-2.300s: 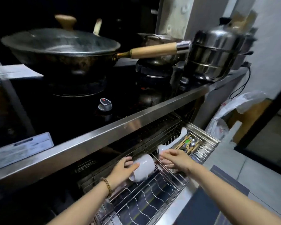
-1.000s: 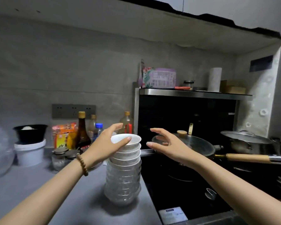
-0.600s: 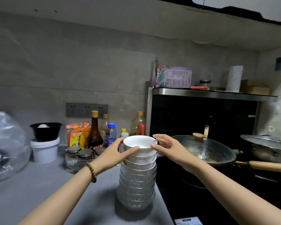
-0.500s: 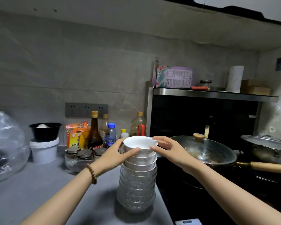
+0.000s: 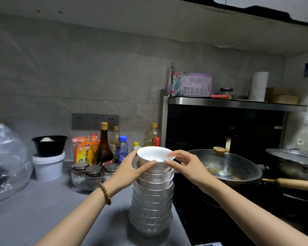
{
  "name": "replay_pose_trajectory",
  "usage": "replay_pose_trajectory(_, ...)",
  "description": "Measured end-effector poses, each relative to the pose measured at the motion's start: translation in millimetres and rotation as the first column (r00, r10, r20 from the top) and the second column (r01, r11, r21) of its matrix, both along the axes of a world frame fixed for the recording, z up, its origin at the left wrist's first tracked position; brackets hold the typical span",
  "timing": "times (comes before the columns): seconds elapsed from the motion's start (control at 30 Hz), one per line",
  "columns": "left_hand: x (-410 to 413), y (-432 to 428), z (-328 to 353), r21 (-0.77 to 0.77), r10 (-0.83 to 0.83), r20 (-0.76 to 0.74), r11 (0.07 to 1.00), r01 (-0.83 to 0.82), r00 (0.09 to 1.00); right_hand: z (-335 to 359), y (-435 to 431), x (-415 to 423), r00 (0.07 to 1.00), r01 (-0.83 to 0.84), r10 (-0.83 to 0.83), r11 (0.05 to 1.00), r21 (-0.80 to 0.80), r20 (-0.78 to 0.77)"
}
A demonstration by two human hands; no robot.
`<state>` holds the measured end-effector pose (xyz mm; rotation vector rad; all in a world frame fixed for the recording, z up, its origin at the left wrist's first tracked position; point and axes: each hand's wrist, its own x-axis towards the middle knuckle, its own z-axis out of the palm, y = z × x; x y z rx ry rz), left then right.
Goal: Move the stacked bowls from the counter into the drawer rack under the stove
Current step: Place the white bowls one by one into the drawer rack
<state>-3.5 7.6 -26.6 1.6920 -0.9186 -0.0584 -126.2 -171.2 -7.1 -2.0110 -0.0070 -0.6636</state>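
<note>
1. White top bowl point(image 5: 156, 159) sits at the head of the stack of bowls point(image 5: 152, 201), its base within the bowl below.
2. The left hand point(image 5: 130, 169) curls round the bowl's left side, thumb across the front.
3. The right hand point(image 5: 183, 164) pinches its right rim.
4. The stack stands on the grey worktop point(image 5: 43, 210), near its right edge, just beside the lidded wok point(image 5: 226, 166).
5. Bottles point(image 5: 103, 144) stand behind.

Left fingers point(image 5: 132, 160) partly hidden behind top bowl point(image 5: 156, 157); wok handle point(image 5: 292, 183) cut right.
</note>
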Motion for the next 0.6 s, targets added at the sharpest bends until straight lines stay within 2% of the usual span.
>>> replay_pose_trajectory(0.2,-18,-5,25,-0.065,0.079,0.101,0.995,-0.073,0.992,18,3,-11,0.992,-0.026,0.019,0.998,0.056,0.121)
replay_pose_trajectory(0.37,-52,-23,47,-0.198,-0.157,0.071,0.966,0.168,0.985,35,-3,-44,0.969,0.023,-0.054,0.991,0.128,0.241)
replay_pose_trajectory(0.47,-73,-46,48,-0.286,-0.258,0.033,0.923,0.257,0.965,39,-14,-75,0.964,0.075,-0.12,0.979,0.19,0.238)
replay_pose_trajectory(0.6,-109,-83,40,-0.309,-0.383,-0.056,0.885,0.348,0.922,29,-36,-122,0.957,0.183,-0.222,0.962,0.203,0.187)
